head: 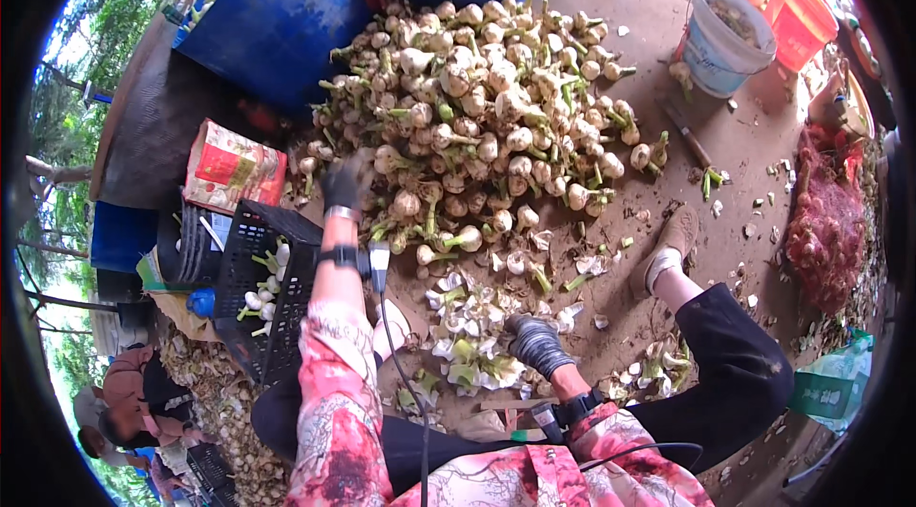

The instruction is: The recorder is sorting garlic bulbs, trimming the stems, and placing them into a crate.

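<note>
A large heap of garlic bulbs with cut green stems lies on the ground before me. My left hand, in a dark glove and blurred, is at the heap's left edge; whether it holds a bulb cannot be told. My right hand, in a grey knitted glove, is low beside a pile of peeled garlic skins; its fingers are partly hidden, and I cannot tell if they hold anything. Left of my left forearm, a black plastic crate holds several cleaned white garlic bulbs.
Blue tubs stand behind the heap. A knife lies right of it, near a white bucket and an orange bucket. A red mesh sack lies far right. People sit at lower left. A cable hangs by my left arm.
</note>
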Available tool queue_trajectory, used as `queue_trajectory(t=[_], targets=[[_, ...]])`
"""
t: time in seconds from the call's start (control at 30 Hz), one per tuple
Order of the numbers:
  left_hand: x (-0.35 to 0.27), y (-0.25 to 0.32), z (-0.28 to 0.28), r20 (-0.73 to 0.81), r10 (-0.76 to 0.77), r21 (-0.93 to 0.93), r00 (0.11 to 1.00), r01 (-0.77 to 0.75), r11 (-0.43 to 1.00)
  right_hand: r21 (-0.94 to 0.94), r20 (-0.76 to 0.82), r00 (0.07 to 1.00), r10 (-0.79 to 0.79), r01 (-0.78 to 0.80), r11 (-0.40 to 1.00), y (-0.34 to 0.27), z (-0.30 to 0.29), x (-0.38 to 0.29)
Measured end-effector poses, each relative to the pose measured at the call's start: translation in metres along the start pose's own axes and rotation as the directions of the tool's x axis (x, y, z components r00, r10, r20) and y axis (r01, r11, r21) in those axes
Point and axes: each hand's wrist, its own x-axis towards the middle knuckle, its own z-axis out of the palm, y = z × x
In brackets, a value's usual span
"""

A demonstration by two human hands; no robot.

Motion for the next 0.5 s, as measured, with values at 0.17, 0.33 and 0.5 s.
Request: queue_trajectory(t=[0.17, 0.33, 0.5], targets=[[-0.131, -0.119, 0.071, 0.111, -0.215, 0.767, 0.97, 0.054, 0.639, 0.02, 0.025, 0.999, 0.031, -0.032, 0.999, 0.006, 0.008, 0.013], [-0.127, -0.109, 0.13, -0.275, -0.399, -0.209, 0.875, 0.351, 0.913, 0.024, 0.077, 0.993, 0.095, -0.097, 0.995, 0.013, 0.017, 0.025], [-0.109, -0.112, 0.132, -0.164, -0.427, 0.281, 0.889, 0.457, 0.844, 0.039, 0.064, 0.992, 0.11, -0.113, 0.993, 0.018, 0.026, 0.035]])
